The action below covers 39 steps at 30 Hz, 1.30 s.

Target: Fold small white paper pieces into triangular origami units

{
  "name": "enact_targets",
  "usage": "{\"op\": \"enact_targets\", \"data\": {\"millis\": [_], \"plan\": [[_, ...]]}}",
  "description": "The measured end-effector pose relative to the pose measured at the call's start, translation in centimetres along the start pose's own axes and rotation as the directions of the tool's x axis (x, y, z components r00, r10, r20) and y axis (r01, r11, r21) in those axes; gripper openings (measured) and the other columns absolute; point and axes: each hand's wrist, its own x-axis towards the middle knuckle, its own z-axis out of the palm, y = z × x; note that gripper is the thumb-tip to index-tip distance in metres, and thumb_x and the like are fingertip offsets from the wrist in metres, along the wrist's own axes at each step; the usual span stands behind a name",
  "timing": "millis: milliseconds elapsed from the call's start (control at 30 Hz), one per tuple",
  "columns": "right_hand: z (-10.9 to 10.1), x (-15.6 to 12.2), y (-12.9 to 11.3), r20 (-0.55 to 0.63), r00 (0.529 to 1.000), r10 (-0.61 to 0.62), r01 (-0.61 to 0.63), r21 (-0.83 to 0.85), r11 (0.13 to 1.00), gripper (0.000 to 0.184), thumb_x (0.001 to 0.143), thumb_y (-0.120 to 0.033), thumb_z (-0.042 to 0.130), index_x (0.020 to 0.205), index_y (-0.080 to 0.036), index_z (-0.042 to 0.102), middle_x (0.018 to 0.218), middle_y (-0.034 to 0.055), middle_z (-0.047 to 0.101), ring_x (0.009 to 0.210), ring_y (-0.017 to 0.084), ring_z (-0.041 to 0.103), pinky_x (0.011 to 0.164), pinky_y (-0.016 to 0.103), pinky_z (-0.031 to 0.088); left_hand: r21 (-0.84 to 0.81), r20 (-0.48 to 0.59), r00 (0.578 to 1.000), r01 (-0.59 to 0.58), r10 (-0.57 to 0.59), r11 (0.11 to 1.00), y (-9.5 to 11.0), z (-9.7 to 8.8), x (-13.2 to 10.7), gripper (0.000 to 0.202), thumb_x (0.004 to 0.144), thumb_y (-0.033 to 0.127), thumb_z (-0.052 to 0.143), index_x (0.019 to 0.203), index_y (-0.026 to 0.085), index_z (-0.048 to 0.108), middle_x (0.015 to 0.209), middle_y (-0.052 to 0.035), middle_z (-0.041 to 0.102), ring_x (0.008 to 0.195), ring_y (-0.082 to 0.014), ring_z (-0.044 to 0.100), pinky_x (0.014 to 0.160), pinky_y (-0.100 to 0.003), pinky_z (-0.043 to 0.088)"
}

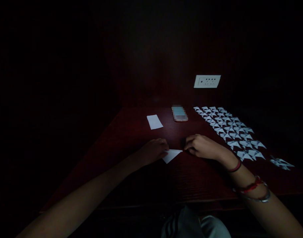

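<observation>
A small white sheet of paper, folded to a triangle (171,155), lies on the dark red table in front of me. My left hand (155,150) grips its left end, with the fingers bent over it and partly hiding it. Just past the paper's right tip, my right hand (199,146) rests with its fingers curled in; a small gap shows between them, and I see nothing in that hand. Beyond my left hand lies a flat white rectangle of paper (154,122).
Rows of folded white paper figures (228,129) cover the table's right side, with a looser cluster of folded paper (281,163) nearer me. A blurred phone (180,113) lies toward the back. Above it on the wall is a white socket plate (207,81). The surroundings are very dark.
</observation>
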Motion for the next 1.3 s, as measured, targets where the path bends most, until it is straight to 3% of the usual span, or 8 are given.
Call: {"op": "enact_targets", "data": {"millis": [167, 433, 733, 833, 1067, 1300], "plan": [[1.6, 1.6, -0.5, -0.129, 0.985, 0.110, -0.090, 0.155, 0.984, 0.018, 0.076, -0.020, 0.045, 0.086, -0.017, 0.060, 0.082, 0.0046, 0.055, 0.074, 0.012, 0.051, 0.069, 0.024, 0.039, -0.166, -0.029, 0.999, 0.018, -0.024, 0.986, -0.5, 0.6, 0.1, 0.012, 0.078, 0.023, 0.046, 0.088, 0.018, 0.052, 0.089, -0.0020, 0.049, 0.085, -0.0150, 0.045, 0.075, -0.028, 0.034], [3.2, 2.5, -0.9, -0.087, 0.971, 0.221, -0.183, 0.319, 0.930, 0.006, 0.070, -0.014, 0.052, 0.068, -0.014, 0.058, 0.070, 0.0025, 0.055, 0.065, 0.010, 0.050, 0.062, 0.021, 0.037, -0.301, -0.047, 0.992, 0.100, -0.120, 0.948, -0.6, 0.9, 0.5, 0.015, 0.075, 0.027, 0.050, 0.085, 0.018, 0.053, 0.088, -0.0023, 0.049, 0.085, -0.0163, 0.044, 0.074, -0.028, 0.034], [3.1, 2.9, -1.3, -0.012, 0.952, 0.305, -0.278, 0.377, 0.884, 0.006, 0.068, -0.017, 0.054, 0.070, -0.015, 0.060, 0.071, 0.0019, 0.056, 0.063, 0.010, 0.049, 0.059, 0.020, 0.036, -0.386, -0.086, 0.990, 0.070, -0.112, 0.920, -1.0, 0.9, 0.6, 0.016, 0.072, 0.028, 0.053, 0.082, 0.017, 0.055, 0.090, -0.0023, 0.048, 0.086, -0.0158, 0.045, 0.075, -0.028, 0.036], [3.1, 3.0, -1.4, 0.000, 0.944, 0.330, -0.304, 0.384, 0.872, 0.006, 0.068, -0.018, 0.054, 0.068, -0.015, 0.059, 0.070, 0.0012, 0.055, 0.063, 0.010, 0.049, 0.059, 0.022, 0.035, -0.373, -0.099, 0.989, 0.067, -0.112, 0.925, -0.8, 0.7, 0.5, 0.021, 0.071, 0.031, 0.054, 0.087, 0.017, 0.054, 0.091, -0.0022, 0.049, 0.086, -0.0156, 0.045, 0.076, -0.028, 0.036], [2.2, 3.1, -2.4, -0.230, 0.930, 0.287, -0.211, 0.308, 0.928, 0.006, 0.071, -0.017, 0.051, 0.069, -0.017, 0.057, 0.073, 0.0016, 0.051, 0.074, 0.013, 0.045, 0.066, 0.027, 0.031, -0.177, -0.241, 0.953, 0.141, -0.182, 0.974, 0.0, -0.5, 0.6, 0.012, 0.078, 0.025, 0.045, 0.077, 0.021, 0.057, 0.102, -0.0010, 0.044, 0.101, -0.0178, 0.038, 0.086, -0.036, 0.030], [1.3, 3.2, -3.5, -0.341, 0.907, 0.247, -0.150, 0.287, 0.946, 0.007, 0.073, -0.016, 0.048, 0.072, -0.017, 0.054, 0.075, 0.0004, 0.051, 0.075, 0.013, 0.043, 0.068, 0.027, 0.028, -0.037, -0.372, 0.924, 0.083, -0.091, 0.996, 1.3, -1.6, 0.7, 0.009, 0.077, 0.021, 0.048, 0.077, 0.020, 0.057, 0.110, -0.0018, 0.040, 0.113, -0.0210, 0.025, 0.093, -0.038, 0.022]]}}
